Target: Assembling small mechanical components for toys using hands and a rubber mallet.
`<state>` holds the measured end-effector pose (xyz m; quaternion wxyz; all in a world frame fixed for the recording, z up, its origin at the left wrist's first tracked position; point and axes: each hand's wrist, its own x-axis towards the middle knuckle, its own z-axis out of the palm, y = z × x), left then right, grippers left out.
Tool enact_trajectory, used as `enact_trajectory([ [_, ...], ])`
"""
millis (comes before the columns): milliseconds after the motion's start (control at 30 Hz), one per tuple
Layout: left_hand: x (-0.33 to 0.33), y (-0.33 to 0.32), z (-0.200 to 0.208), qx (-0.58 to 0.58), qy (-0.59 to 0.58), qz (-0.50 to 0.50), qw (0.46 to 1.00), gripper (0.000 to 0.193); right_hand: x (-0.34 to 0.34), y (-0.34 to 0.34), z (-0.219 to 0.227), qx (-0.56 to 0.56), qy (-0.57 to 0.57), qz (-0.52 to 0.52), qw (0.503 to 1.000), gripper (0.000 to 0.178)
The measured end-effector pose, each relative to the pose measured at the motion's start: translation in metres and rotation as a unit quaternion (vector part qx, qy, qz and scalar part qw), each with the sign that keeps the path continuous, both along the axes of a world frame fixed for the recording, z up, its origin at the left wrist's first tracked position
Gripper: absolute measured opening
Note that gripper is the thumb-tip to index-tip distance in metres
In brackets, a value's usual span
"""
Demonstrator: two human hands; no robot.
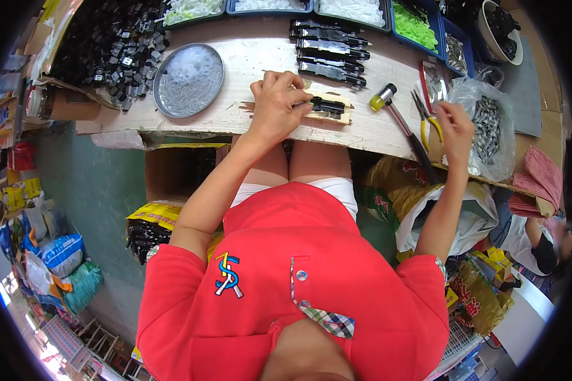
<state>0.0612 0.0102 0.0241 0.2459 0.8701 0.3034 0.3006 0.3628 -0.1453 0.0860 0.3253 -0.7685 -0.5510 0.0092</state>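
A dark, narrow black plastic part [330, 106] lies in a pale wooden block [346, 119] near the bench's front edge. My left hand [277, 106] is bent over the block's left end, its thumb and fingers closed on the end of that part. Off to the right, my right hand [456, 132] is raised beside a clear plastic bag [508, 130] of small metal pieces [487, 127]. Its fingers are curled together, and whatever may be between them is too small to make out. Pliers with yellow handles [436, 128] lie just left of it.
A hammer [397, 111] lies between the block and the pliers. Several black assemblies [332, 57] are lined up behind the block. Further left are a round metal dish [219, 79] and a heap of black pieces [130, 60]. Bins of white and green pieces [415, 28] line the back.
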Motion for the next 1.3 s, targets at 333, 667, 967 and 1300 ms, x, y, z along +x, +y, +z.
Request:
enact_trajectory([
  [333, -0.003, 0.000, 0.001, 0.032, 0.022, -0.072, 0.997, 0.011, 0.146, -0.081, -0.052, -0.278, -0.127, -0.207, 0.929, 0.035],
  [667, -0.027, 0.146, 0.033, 0.079, -0.049, 0.129, 0.987, 0.008, 0.129, -0.064, -0.053, -0.256, -0.105, -0.264, 0.924, 0.040],
  [967, -0.037, 0.253, 0.041, 0.110, 0.180, 0.189, 0.959, 0.026, 0.129, -0.062, -0.057, -0.209, -0.028, -0.275, 0.938, 0.038],
  [1300, -0.047, 0.270, 0.055, -0.008, 0.017, 0.175, 0.984, 0.020, 0.102, -0.062, -0.030, -0.209, -0.123, -0.214, 0.946, 0.025],
])
